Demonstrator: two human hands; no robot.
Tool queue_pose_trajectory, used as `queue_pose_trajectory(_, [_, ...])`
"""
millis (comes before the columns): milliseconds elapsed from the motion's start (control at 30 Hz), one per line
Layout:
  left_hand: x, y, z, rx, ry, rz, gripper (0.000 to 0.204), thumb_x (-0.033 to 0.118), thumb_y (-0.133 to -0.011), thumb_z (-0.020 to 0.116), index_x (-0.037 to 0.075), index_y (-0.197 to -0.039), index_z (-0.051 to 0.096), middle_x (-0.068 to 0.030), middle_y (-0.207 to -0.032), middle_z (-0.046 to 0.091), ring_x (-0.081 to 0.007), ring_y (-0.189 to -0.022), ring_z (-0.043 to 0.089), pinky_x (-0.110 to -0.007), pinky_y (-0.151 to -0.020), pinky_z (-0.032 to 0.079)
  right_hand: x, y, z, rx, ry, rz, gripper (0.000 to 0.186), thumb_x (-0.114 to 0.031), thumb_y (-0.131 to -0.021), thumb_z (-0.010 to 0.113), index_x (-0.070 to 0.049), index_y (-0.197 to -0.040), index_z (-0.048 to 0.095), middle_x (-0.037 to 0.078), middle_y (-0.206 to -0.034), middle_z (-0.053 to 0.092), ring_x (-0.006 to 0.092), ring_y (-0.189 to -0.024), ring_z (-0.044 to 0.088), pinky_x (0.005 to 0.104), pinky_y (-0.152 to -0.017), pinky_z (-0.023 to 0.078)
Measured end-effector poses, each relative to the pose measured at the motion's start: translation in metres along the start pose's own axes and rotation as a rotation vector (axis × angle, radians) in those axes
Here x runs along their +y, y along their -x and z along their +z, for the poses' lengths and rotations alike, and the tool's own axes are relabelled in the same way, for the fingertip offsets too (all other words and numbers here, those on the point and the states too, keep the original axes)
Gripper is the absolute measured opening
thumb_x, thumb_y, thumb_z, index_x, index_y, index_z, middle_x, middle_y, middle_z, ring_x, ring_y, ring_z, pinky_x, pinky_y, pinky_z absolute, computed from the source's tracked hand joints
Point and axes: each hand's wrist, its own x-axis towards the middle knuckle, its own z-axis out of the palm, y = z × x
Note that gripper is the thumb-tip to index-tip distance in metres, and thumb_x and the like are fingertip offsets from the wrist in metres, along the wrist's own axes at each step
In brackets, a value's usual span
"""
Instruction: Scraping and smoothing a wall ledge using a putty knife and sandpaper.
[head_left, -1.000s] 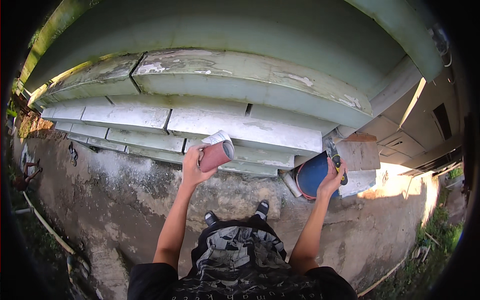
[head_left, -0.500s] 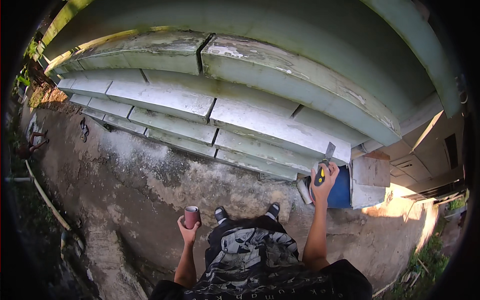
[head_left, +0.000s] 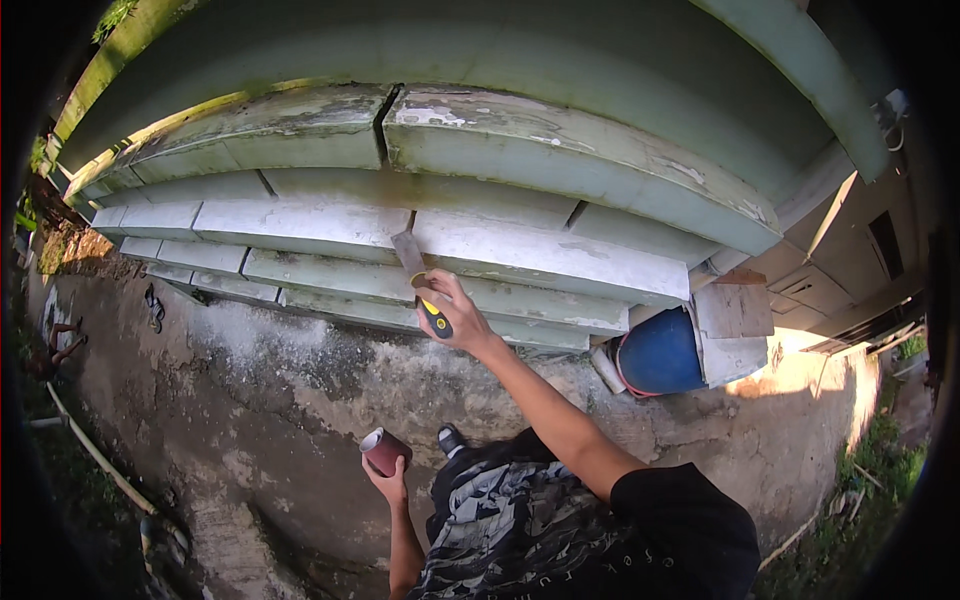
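Note:
My right hand (head_left: 462, 312) grips the black and yellow handle of a putty knife (head_left: 409, 254). Its flat metal blade points away from me and lies over the front edge of a whitish, scraped-looking ledge (head_left: 540, 243), near the gap between two blocks; whether it touches is hard to tell. Lower down, my left hand (head_left: 392, 486) is wrapped round a reddish-brown roll that looks like sandpaper (head_left: 387, 454), pale inside and tilted. It is held over the ground, away from the wall.
Pale green stepped ledges (head_left: 580, 160) with peeling paint run across in front of me. White dust (head_left: 250, 335) lies on the concrete below. A blue barrel (head_left: 662, 352) stands at the right, beside boards (head_left: 733, 325). Sandals (head_left: 154, 308) and a pipe (head_left: 100, 460) are at the left.
My right hand has swung left with the putty knife, from the ledge's right end to its middle. The roll in my left hand has tilted. The view has shifted slightly.

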Motion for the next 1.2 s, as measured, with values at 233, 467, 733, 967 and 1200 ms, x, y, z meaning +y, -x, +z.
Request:
queue_pose_trajectory(233, [0.048, -0.019, -0.016, -0.225, -0.116, 0.216, 0.094, 0.028, -0.069, 0.088, 0.001, -0.145, 0.040, -0.0177, -0.137, 0.051, -0.0288, -0.127, 0.050, -0.043, -0.108, 0.039, 0.011, 0.060, -0.118, 0.364, 0.385, 0.219, 0.038, 0.002, -0.077, 0.077, -0.003, -0.114, 0.067, 0.016, -0.116, 0.060, 0.0293, -0.091, 0.068, 0.0359, -0.077, 0.057])
queue_pose_trajectory(467, [0.164, -0.115, 0.062, -0.405, -0.072, 0.468, 0.088, 0.027, -0.067, 0.087, -0.003, -0.139, 0.045, -0.0193, -0.126, 0.058, -0.0300, -0.117, 0.058, -0.042, -0.101, 0.045, -0.003, 0.102, -0.212, 0.106, 0.826, 0.437, 0.038, -0.008, -0.088, 0.069, -0.007, -0.126, 0.066, 0.017, -0.111, 0.064, 0.0333, -0.091, 0.069, 0.0406, -0.072, 0.057])
queue_pose_trajectory(733, [0.353, -0.211, 0.171, -0.363, -0.019, 1.000, 0.073, 0.012, -0.069, 0.087, 0.000, -0.134, 0.055, -0.0181, -0.124, 0.066, -0.0299, -0.112, 0.065, -0.040, -0.097, 0.049, 0.027, 0.201, -0.407, 0.414, 1.326, 1.119, 0.040, -0.018, -0.096, 0.058, -0.017, -0.137, 0.061, 0.020, -0.096, 0.063, 0.0399, -0.084, 0.065, 0.0499, -0.073, 0.052])
queue_pose_trajectory(967, [0.380, -0.259, 0.213, -0.460, -0.251, 1.502, 0.074, 0.010, -0.058, 0.083, 0.009, -0.129, 0.063, -0.0118, -0.124, 0.068, -0.0324, -0.112, 0.063, -0.041, -0.099, 0.044, -0.018, 0.111, -0.321, 0.196, 1.059, 0.684, 0.034, -0.025, -0.095, 0.066, -0.015, -0.127, 0.068, 0.011, -0.088, 0.061, 0.0317, -0.074, 0.064, 0.0404, -0.063, 0.051])
queue_pose_trajectory(1200, [0.370, -0.285, 0.222, -0.668, -0.292, 1.382, 0.069, 0.014, -0.061, 0.084, 0.007, -0.126, 0.064, -0.0138, -0.124, 0.068, -0.0357, -0.114, 0.063, -0.044, -0.099, 0.048, 0.018, 0.135, -0.360, 0.152, 1.186, 0.764, 0.033, -0.025, -0.096, 0.064, -0.014, -0.126, 0.068, 0.012, -0.086, 0.063, 0.0309, -0.070, 0.064, 0.0404, -0.059, 0.051])
